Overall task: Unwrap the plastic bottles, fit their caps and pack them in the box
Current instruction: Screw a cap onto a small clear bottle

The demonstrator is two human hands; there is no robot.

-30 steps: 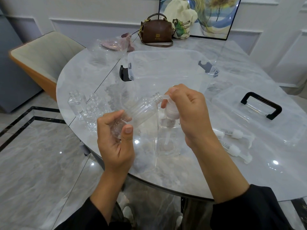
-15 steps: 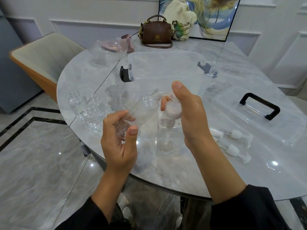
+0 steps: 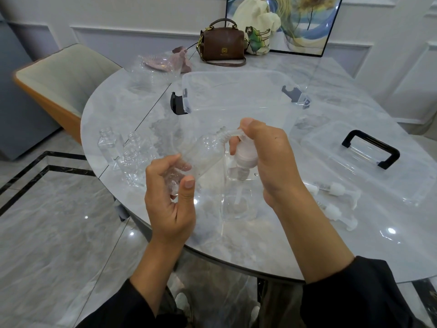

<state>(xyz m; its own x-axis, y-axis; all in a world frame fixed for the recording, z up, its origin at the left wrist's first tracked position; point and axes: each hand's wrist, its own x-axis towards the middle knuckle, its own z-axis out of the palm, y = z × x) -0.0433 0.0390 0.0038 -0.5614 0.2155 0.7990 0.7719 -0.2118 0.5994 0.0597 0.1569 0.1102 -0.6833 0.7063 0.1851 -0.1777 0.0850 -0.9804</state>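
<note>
Clear plastic bottle [image 3: 203, 152] is off the counter [image 3: 390, 245], tilted, neck pointing up and away toward the box [image 3: 212, 107]. Left hand [image 3: 170, 197] grips it round the base, thumb on the near side, fingers curled behind. Right hand [image 3: 269, 159] is curled round a white pump cap [image 3: 246, 157]. The clear spout is touching or just beside the bottle's threaded neck, can't tell which. Dip tube hangs down. Cap not yet seated. A clear square shape sits under the pump: another bottle or a wrapper, can't tell.

Handling, my read: bottle looks thin-walled, so very light and slick, and will dent if squeezed mid-body. The base hold is right: stiffest part, leaves the threads free. Take the pump by the collar, not the spout or tube, since both flex. Dip tube goes into the neck first, then twist the collar.

Three uncapped bottles [image 3: 110, 145] stand at left. Two spare pumps [image 3: 335, 188] lie at right, near the lid [image 3: 354, 171]. Box is open.
</note>
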